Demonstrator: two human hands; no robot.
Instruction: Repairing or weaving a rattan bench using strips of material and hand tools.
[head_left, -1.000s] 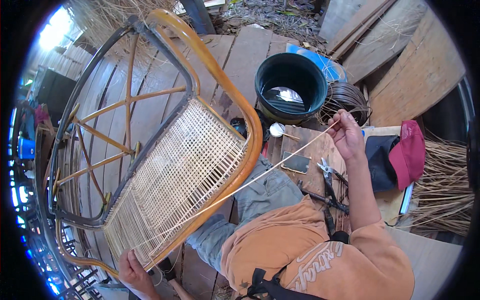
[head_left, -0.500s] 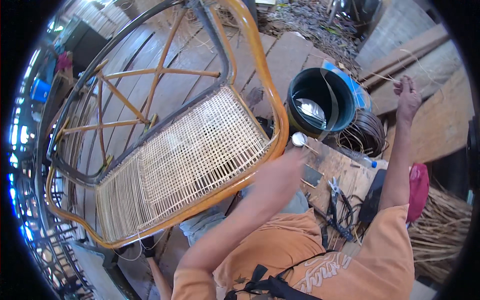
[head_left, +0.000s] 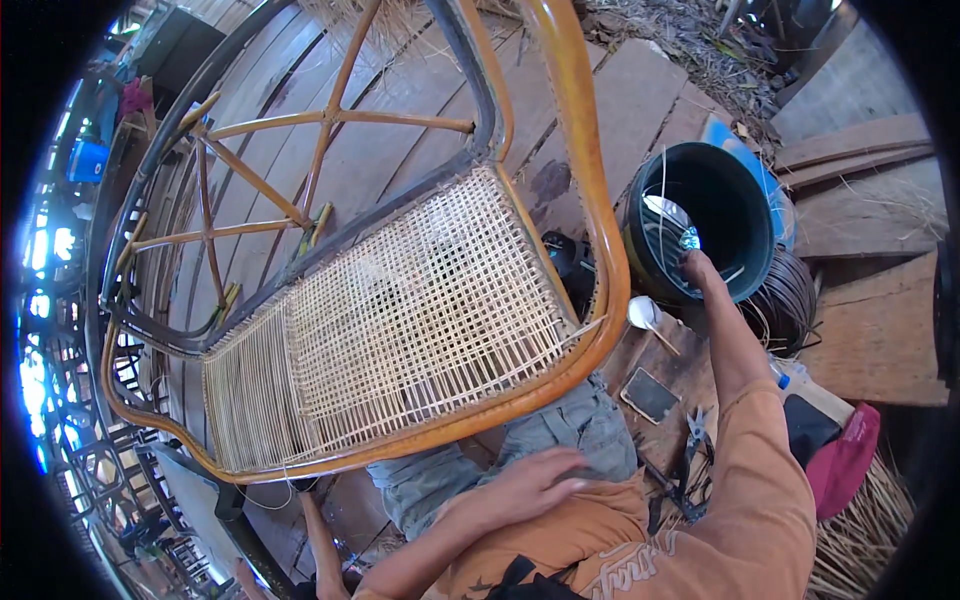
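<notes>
Operator: What am I holding, please?

Observer: Your right hand (head_left: 702, 274) reaches over the near rim of the dark green bucket (head_left: 742, 200). Its fingertips point down into shadow, so I cannot tell whether they are wide, narrow or holding something. Your left hand (head_left: 530, 485) is at your lap (head_left: 575, 425), with its fingers loosely apart, and I see nothing in them.

Operator: And where is the woven cane panel (head_left: 400, 300)?

Observer: It is before you, toward your left, fixed inside the curved rattan frame (head_left: 612, 262). The frame lies slantwise, I think so that its near edge is easy for you to reach. Probably for the same reason, the bucket stands at your right, and the pliers (head_left: 695, 430) lie on the wooden surface (head_left: 690, 368) close to you.

Operator: Which parts are difficult to see?

Observer: The upper end of the frame is cut off by the view. One thin pale strand (head_left: 663, 180) shows at the bucket's mouth, but I cannot follow its lower end. The dark rectangular slab (head_left: 650, 395) near the pliers I cannot identify.
</notes>
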